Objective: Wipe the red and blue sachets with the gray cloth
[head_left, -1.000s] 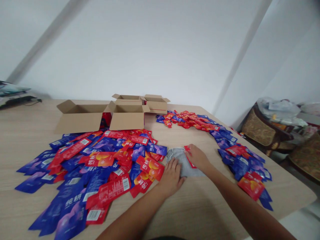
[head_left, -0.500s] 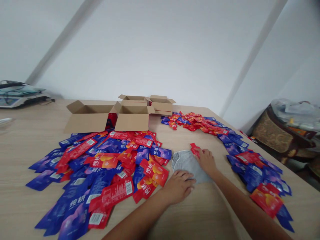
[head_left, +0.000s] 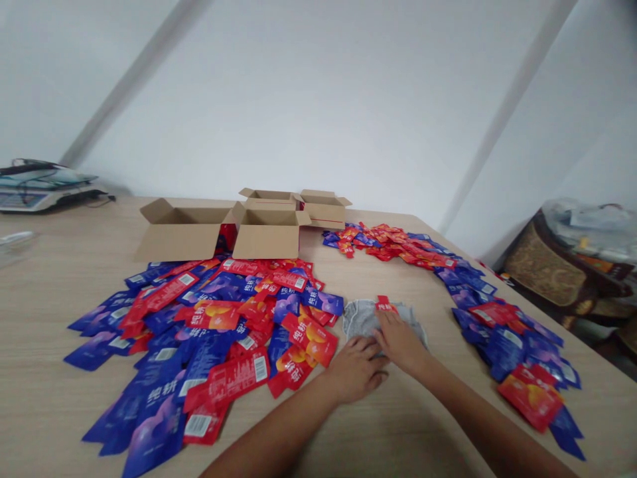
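A grey cloth (head_left: 361, 317) with a pale stitched edge lies on the table in front of me. On top of it is a red packet (head_left: 385, 305), its upper end with white characters showing and the rest hidden under my fingers. My right hand (head_left: 399, 342) rests over that packet with fingers stretched forward and lying flat. At the near left edge of the cloth, my left hand (head_left: 354, 372) lies palm down, its fingers a little spread. The two hands touch or overlap at the fingertips. Left of them spreads a large heap of red and blue packets (head_left: 213, 315).
Several open cardboard boxes (head_left: 266, 236) stand behind the heap. A curved row of more packets (head_left: 462, 285) runs along the table's right side. A scale (head_left: 37, 196) with things on it sits far left. Beyond the right edge is a patterned chair (head_left: 537, 262) with plastic bags.
My right hand has moved left and nearer to my left hand, over the cloth. The red packet has turned and now lies flat on the cloth. The view has shifted slightly.
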`<state>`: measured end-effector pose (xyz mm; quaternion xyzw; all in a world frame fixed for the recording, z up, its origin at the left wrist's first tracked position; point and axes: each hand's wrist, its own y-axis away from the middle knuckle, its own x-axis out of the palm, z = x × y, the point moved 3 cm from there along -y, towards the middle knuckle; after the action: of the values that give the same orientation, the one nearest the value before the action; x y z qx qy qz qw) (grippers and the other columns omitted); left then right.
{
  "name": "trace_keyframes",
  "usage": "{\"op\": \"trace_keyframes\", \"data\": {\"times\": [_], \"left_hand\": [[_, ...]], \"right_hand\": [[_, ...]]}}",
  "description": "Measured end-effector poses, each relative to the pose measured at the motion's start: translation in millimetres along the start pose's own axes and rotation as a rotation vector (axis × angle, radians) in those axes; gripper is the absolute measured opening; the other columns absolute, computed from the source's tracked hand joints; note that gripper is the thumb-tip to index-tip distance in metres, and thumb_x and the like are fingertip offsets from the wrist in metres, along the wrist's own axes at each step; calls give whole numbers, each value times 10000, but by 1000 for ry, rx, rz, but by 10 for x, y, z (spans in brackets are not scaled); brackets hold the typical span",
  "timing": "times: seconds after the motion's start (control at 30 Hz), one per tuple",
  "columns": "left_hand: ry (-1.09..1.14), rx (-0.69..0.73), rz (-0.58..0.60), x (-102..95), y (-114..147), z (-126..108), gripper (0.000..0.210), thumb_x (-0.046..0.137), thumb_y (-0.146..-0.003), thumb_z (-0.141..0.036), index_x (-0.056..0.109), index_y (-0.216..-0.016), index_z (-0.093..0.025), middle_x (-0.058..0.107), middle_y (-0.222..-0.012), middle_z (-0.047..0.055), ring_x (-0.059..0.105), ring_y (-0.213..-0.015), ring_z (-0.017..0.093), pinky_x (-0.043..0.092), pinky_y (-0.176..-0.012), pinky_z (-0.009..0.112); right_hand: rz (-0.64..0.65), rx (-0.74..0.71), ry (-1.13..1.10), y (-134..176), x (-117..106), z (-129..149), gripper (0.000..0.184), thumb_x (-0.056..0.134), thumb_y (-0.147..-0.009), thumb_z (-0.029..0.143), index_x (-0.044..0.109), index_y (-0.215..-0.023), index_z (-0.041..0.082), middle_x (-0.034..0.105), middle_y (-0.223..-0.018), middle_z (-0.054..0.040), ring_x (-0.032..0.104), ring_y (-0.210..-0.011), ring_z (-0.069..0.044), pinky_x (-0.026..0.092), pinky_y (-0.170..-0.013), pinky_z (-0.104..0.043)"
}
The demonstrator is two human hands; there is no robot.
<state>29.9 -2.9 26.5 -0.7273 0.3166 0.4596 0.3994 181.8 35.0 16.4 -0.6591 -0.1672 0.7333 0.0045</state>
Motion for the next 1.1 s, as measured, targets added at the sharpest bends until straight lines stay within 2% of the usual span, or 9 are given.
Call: {"op": "trace_keyframes", "data": {"times": [0.13,0.23,0.37,0.53,0.7,0.8,0.9,1.0,1.1], "left_hand": [[25,7,-6,28,-18,34,317,406,-919,-367,567,-1164,-244,562,-1256,30,412,-1208,207,313,-997,374],[60,12,-4,16,-21,37,314,405,-922,-341,537,-1199,-270,553,-1281,1,408,-1211,199,312,-998,373],[93,-4,-1,-17,-15,22,332,408,-922,-321,509,-1236,-282,502,-1351,-8,396,-1231,202,310,-1004,381],[83,-20,0,-7,4,12,347,414,-918,-311,499,-1253,-277,486,-1369,-7,388,-1249,198,305,-1020,381],[59,-23,-23,5,17,9,383,422,-914,-325,461,-1292,-284,452,-1392,14,384,-1256,198,300,-1035,388],[63,-27,-40,3,10,11,400,444,-902,-327,455,-1299,-276,449,-1384,32,386,-1250,205,300,-1038,394],[84,-22,-41,5,-1,20,357,422,-911,-319,500,-1255,-270,491,-1337,30,395,-1237,208,300,-1037,399],[110,-13,-27,9,-4,33,340,413,-913,-304,519,-1234,-274,522,-1301,25,417,-1212,202,312,-1024,397],[129,-2,-17,14,3,46,346,418,-909,-294,513,-1241,-275,522,-1305,30,423,-1209,203,318,-1014,401]], "right_hand": [[-31,16,7,173,352,-193,484,352,-871,275,452,-1331,164,442,-1392,-136,265,-1359,-301,303,-1049,-513],[18,-43,-13,9,426,-301,490,322,-878,234,459,-1324,83,410,-1413,-162,227,-1378,-277,263,-1090,-472],[84,69,-41,-469,266,-423,511,401,-879,322,466,-1305,48,410,-1407,-187,272,-1359,-285,248,-1101,-425],[80,240,-133,-815,-74,-655,494,416,-811,131,447,-1299,60,557,-1246,-211,537,-1146,-264,390,-971,-362],[-134,432,-305,-569,-333,-858,532,349,-845,175,336,-1363,54,602,-1183,-181,596,-1036,-238,442,-865,-336],[2,378,-393,-304,-209,-745,417,334,-883,310,562,-1144,78,679,-1000,-136,640,-869,-220,467,-749,-305],[153,245,-245,-124,-3,-537,356,410,-872,397,639,-959,139,681,-947,-120,620,-886,-233,437,-791,-314],[97,237,74,-150,78,-451,378,446,-875,435,619,-985,117,634,-1022,-182,569,-1001,-285,392,-877,-365],[59,282,155,-389,30,-518,403,436,-890,417,586,-1027,69,583,-1073,-241,527,-1062,-331,378,-890,-415]]}}
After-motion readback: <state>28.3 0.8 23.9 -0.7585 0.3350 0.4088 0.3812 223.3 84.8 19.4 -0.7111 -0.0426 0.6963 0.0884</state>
